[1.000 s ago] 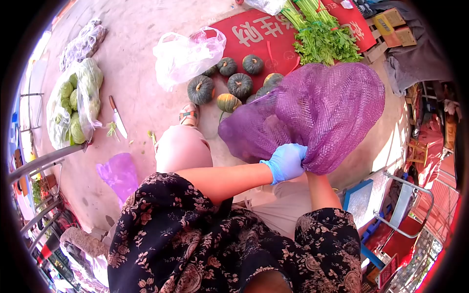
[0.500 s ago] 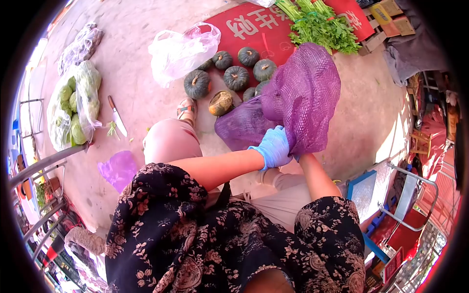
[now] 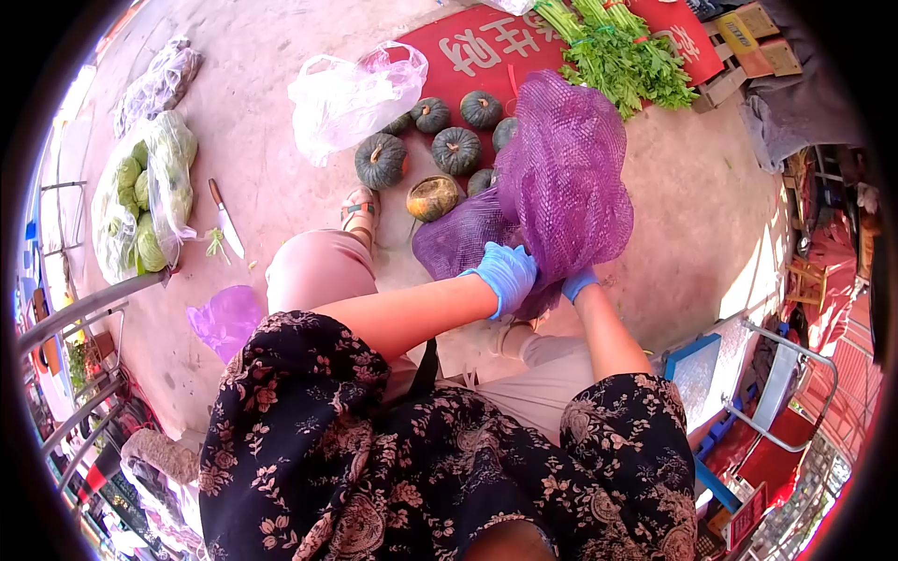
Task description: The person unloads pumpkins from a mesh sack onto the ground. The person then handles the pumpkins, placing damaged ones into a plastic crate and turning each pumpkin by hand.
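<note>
A large purple mesh bag (image 3: pixel 572 178) bulges in front of me, its lower part resting on the ground. My left hand (image 3: pixel 508 277), in a blue glove, is closed on the gathered mesh at the near side. Just to its right, my right hand (image 3: pixel 580 282), also gloved in blue, grips the bag too; its fingers are mostly hidden behind the netting. Beyond the bag lie several dark green pumpkins (image 3: pixel 456 151), some partly covered by it. One yellowish pumpkin (image 3: pixel 432 198) with a pale, rough top sits close to the bag's left side.
On the left are a knife (image 3: pixel 224 221), a plastic bag of cabbages (image 3: pixel 170 173) and a purple plastic bag (image 3: pixel 224 323). A white plastic bag (image 3: pixel 351 98) lies by the pumpkins. Bunches of leafy greens (image 3: pixel 629 64) rest on a red mat (image 3: pixel 460 37). A metal-framed chair (image 3: pixel 784 383) stands right.
The bag's upper bulge has swung left, covering more of the pumpkins behind it. My left hand has shifted slightly left, and more of my right glove shows.
</note>
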Demonstrator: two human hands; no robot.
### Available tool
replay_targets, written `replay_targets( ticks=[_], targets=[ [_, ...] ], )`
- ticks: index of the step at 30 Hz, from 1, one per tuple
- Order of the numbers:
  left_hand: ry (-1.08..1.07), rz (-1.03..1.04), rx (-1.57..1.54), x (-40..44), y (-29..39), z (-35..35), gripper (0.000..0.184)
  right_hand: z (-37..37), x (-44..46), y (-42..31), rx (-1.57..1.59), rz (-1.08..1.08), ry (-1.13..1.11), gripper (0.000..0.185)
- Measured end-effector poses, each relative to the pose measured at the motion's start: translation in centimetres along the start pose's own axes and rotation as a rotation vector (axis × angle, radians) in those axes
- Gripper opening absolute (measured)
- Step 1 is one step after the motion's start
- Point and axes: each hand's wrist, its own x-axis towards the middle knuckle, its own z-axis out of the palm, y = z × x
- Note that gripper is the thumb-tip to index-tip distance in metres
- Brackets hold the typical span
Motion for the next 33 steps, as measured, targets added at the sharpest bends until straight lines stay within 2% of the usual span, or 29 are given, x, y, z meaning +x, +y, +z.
replay_targets(
  ticks=[2,3,5,6,7,9,11,13,14,15,17,18,21,22,25,28,30,32,33],
  targets=[
    [0.04,-0.105,-0.108,-0.3,-1.0,-0.3,0.03,-2.4,2.8,0.3,-0.184,-0.054,-0.038,0.042],
    [-0.193,-0.154,-0.164,-0.4,-1.6,-1.7,0.03,-4.7,5.4,0.7,-0.331,-0.114,-0.067,0.041],
    [-0.35,-0.166,-0.274,-0.7,-4.2,-1.7,0.031,-12.6,14.8,2.7,-0.78,-0.354,-0.166,0.04],
    [-0.409,-0.181,-0.259,-0.8,-5.6,-1.3,0.031,-15.7,18.8,3.3,-0.857,-0.398,-0.151,0.04],
    [-0.469,-0.198,-0.242,-0.9,-7.2,-0.4,0.032,-11.4,14.4,1.6,-0.87,-0.39,-0.079,0.037],
    [-0.483,-0.388,-0.344,-1.1,-11.7,4.5,0.033,-3.4,5.7,-0.7,-0.95,-0.398,0.05,0.033],
    [-0.328,-0.443,-0.391,-1.5,-16.6,11.8,0.042,0.7,1.5,-2.5,-1.205,-0.366,0.124,0.03],
    [-0.247,-0.767,-0.634,-1.9,-19.3,13.5,0.047,1.2,2.4,-3.6,-1.669,-0.222,0.151,0.035],
    [-0.204,-0.93,-0.762,-1.6,-19.9,14.5,0.05,1.4,2.4,-4.1,-1.829,-0.251,0.165,0.036],
    [-0.067,-1.115,-1.131,-1.3,-19.7,15.5,0.051,2.0,1.9,-4.5,-1.988,-0.277,0.175,0.038],
    [0.263,-1.438,-1.867,-0.1,-19.4,17.6,0.057,3.0,0.4,-5.3,-1.985,-0.175,0.159,0.042],
    [0.325,-1.397,-1.998,0.6,-20.1,19.7,0.069,3.2,-0.1,-5.2,-1.983,-0.122,0.15,0.045],
    [0.485,-1.262,-2.104,2.5,-22.8,27.3,0.072,1.7,0.1,-4.8,-2.007,-0.268,0.102,0.051],
    [0.551,-1.255,-2.252,3.1,-23.0,28.0,0.074,2.6,-0.2,-5.2,-2.011,-0.141,0.073,0.057],
    [0.66,-1.395,-1.976,4.9,-23.5,29.8,0.073,1.1,1.2,-4.7,-2.04,-0.247,0.01,0.058],
    [0.63,-1.183,-2.274,6.1,-23.6,32.8,0.073,3.0,0.3,-5.3,-2.012,-0.144,-0.012,0.058],
    [0.721,-1.194,-2.302,6.9,-24.0,33.7,0.074,3.8,0.5,-4.9,-2.011,-0.075,-0.039,0.059],
    [0.784,-1.254,-2.262,7.3,-23.5,32.6,0.073,3.6,1.6,-4.2,-2.006,0.0,-0.079,0.061],
    [0.8,-1.305,-2.208,7.4,-23.0,30.4,0.072,4.0,1.7,-4.0,-1.993,-0.082,-0.073,0.059]
  ],
)
